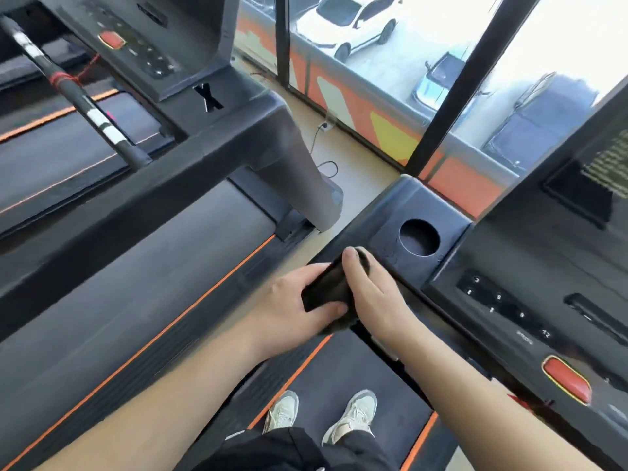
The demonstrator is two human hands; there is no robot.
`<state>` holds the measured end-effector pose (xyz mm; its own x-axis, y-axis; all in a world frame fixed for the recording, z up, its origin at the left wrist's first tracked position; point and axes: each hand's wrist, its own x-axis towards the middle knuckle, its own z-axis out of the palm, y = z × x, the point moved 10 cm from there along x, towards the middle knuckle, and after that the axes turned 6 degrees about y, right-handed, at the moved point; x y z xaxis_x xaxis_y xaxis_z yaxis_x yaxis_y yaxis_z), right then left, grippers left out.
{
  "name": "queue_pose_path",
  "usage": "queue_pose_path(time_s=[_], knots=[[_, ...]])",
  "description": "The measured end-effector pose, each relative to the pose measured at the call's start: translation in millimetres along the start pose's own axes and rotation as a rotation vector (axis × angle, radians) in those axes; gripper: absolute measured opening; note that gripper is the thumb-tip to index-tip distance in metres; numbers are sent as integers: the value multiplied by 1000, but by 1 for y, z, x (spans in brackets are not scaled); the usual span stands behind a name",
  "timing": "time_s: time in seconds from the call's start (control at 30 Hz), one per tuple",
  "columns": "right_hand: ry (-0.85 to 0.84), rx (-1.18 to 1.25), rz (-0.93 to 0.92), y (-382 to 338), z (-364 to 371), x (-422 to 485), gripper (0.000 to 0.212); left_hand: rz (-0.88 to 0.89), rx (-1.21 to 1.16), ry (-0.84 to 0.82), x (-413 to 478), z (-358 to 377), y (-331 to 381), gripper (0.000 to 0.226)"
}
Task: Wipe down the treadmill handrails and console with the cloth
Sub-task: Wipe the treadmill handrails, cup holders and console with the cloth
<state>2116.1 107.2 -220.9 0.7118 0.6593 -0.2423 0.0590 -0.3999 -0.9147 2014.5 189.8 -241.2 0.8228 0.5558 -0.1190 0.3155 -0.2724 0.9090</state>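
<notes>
Fingers [351,266] of two hands were clamped on one dark, soft rolled cloth [326,288] on the matte black handrail [350,232]: left hand [289,307] near end, right hand [373,294] far end; one round cup hole [419,237], two pale shoes [282,411]

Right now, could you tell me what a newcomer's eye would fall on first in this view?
In the middle of the view, the left hand and right hand both hold a dark cloth, just below the round cup holder. A red button stands out on the console at lower right. Parked cars show through the window at the top.
</notes>
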Motion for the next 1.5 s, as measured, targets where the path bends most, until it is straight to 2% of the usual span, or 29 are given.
queue_pose_path(time_s=[0.07, 0.13, 0.27, 0.37, 0.47, 0.5, 0.57, 0.63, 0.7, 0.77, 0.83, 0.87, 1.0, 1.07, 1.13, 1.3, 1.5], knots=[[95, -19, -47, -6, -31, -3, 36, -14, -25, 22, 13, 18, 24, 23], [184, -43, -88, -7, -61, -6, 30, -11, -41, 24, 26, 37, 42, 13], [336, -69, -158, 4, -122, -10, 32, 10, -18, -26, 49, 68, 67, 19], [403, -336, -245, 28, -167, -1, 32, -32, 53, 114, 74, 52, 83, 25], [515, -583, -360, 50, -213, 8, 12, -18, 75, 308, 99, 20, 121, 29], [525, -655, -402, 54, -220, 11, 17, 14, 72, 355, 105, 13, 139, 28], [516, -787, -442, 63, -225, 18, 40, 106, 114, 401, 113, 13, 171, 25], [501, -881, -383, 74, -226, 24, 67, 220, 190, 359, 117, 38, 192, 19], [492, -906, -286, 89, -227, 27, 85, 348, 302, 285, 117, 75, 188, 2], [501, -928, -210, 103, -229, 27, 92, 332, 413, 101, 115, 122, 149, 22], [530, -935, -187, 110, -230, 27, 92, 210, 519, -101, 106, 160, 97, 42], [546, -938, -185, 110, -230, 26, 91, 182, 589, -136, 102, 167, 81, 49], [562, -1002, -148, 109, -226, 29, 84, 376, 791, -31, 119, 168, 79, 51], [589, -1008, -106, 109, -223, 30, 80, 379, 931, -139, 133, 181, 68, 60], [628, -982, -60, 107, -220, 31, 78, 309, 1011, -254, 141, 194, 46, 66], [629, -1037, -24, 108, -213, 35, 78, 394, 1085, -278, 175, 195, 40, 78], [676, -963, -49, 108, -217, 32, 66, 335, 1067, -303, 243, 219, 62, 80]])
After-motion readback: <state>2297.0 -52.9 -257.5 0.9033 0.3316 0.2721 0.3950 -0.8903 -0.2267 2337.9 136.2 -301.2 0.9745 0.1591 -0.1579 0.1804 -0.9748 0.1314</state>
